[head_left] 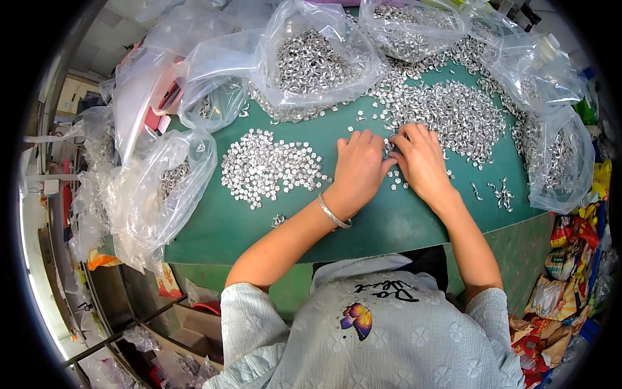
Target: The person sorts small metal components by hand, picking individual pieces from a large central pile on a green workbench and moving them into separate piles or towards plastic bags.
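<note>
My left hand [360,167], with a silver bangle [334,214] on its wrist, is closed, fingers bent. Opposite it, my right hand [421,159] is also closed, its thumb nearly meeting the left one. Between the fingertips shows a small silvery metal piece [389,148], too small for its exact kind to be told. To the left of my hands lies a spread of small flower-shaped metal pieces [272,165]. A heap of loose curved metal pieces [453,113] lies beyond and right of my right hand. A few flower-shaped pieces [398,181] rest just below my thumbs.
Clear plastic bags of metal pieces [311,61] line the far side of the green table [389,223]. More bags stand at the left [162,188] and right [557,159]. Small curved pieces [502,194] lie near the right edge. Colourful packages [564,259] are piled beyond it.
</note>
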Demonstrator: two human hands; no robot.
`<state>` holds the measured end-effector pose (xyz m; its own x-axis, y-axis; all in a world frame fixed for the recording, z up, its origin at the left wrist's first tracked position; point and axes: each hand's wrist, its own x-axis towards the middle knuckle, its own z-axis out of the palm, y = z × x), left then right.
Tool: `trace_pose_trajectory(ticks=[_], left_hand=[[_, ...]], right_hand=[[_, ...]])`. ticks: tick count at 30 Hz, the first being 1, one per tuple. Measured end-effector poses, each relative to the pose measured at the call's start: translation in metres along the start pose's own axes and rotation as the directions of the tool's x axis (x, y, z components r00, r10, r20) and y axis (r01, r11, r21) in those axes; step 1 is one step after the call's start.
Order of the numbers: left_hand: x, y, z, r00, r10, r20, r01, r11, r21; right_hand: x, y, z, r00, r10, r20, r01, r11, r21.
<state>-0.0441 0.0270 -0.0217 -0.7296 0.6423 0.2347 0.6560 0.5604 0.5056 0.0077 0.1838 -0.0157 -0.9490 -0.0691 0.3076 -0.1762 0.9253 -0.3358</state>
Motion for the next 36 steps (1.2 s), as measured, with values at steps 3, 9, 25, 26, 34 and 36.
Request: trace_pose_trajectory(ticks=[3,9,25,26,34,36], left_hand=[[-0.002,-0.005,0.005,1.0,0.003,-0.009,-0.004,0.999,-0.049],[-0.002,-0.012,0.003,0.999,0.033,-0.013,-0.034,0.991,-0.13],[-0.124,-0.002,-0.057,0.99,-0.104,0.099,0.115,0.988,-0.103],[-0.128,0.001,-0.057,0.995,-0.086,0.041,0.089,0.992,-0.089],[-0.137,0.005,-0.03,0.996,-0.034,-0.085,0.029,0.998,-0.062],[-0.145,-0.002,-0.036,0.986,-0.086,-0.141,0.078,0.995,-0.065]], right_hand=[[-0.005,0.003,-0.004,1.0,0.016,-0.008,-0.015,0.998,0.064],[-0.035,-0.013,-0.028,1.0,-0.005,0.004,0.004,0.974,0.225],[-0.056,-0.068,0.002,0.99,-0.107,0.091,0.063,0.917,0.394],[-0.056,-0.061,-0.001,0.996,-0.068,0.059,0.04,0.921,0.388],[-0.053,-0.037,-0.004,0.988,-0.078,0.13,0.078,0.997,0.004],[-0.06,-0.028,-0.008,0.993,-0.012,0.121,0.004,0.998,0.068]])
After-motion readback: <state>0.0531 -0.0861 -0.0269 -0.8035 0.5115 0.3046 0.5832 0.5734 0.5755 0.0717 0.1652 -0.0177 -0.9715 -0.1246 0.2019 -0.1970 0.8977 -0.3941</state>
